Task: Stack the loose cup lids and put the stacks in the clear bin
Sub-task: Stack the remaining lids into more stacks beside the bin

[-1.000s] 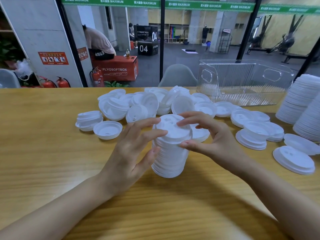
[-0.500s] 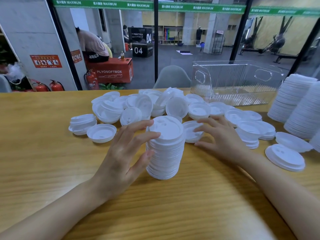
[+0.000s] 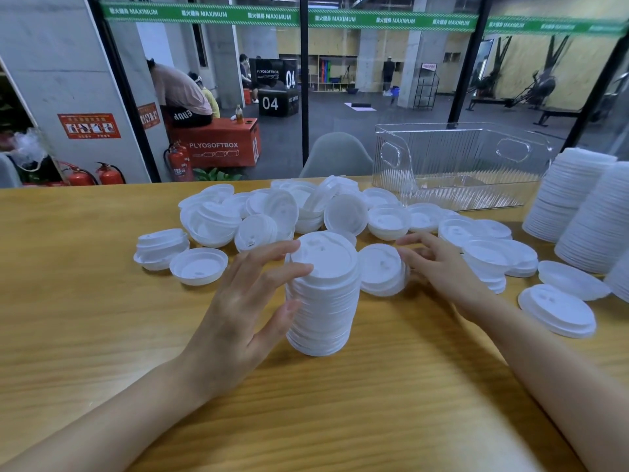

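Observation:
A tall stack of white cup lids (image 3: pixel 323 294) stands on the wooden table (image 3: pixel 85 301) in front of me. My left hand (image 3: pixel 245 301) cups its left side, thumb and fingers touching the stack. My right hand (image 3: pixel 439 264) lies just right of the stack, with its fingers on a short stack of lids (image 3: pixel 383 269) that tilts up on edge. Many loose white lids (image 3: pixel 272 212) are scattered behind the tall stack. The clear ribbed bin (image 3: pixel 456 165) sits at the back right with nothing in it.
Tall finished lid stacks (image 3: pixel 585 206) stand at the right edge. Single lids (image 3: pixel 558 315) and small piles (image 3: pixel 160 247) lie left and right of the centre. A glass wall runs behind the table, with a gym, a grey chair (image 3: pixel 335 155) and people beyond.
My right hand left the top of the tall stack, moved right and tipped a short lid stack up on edge. My left hand stayed against the tall stack.

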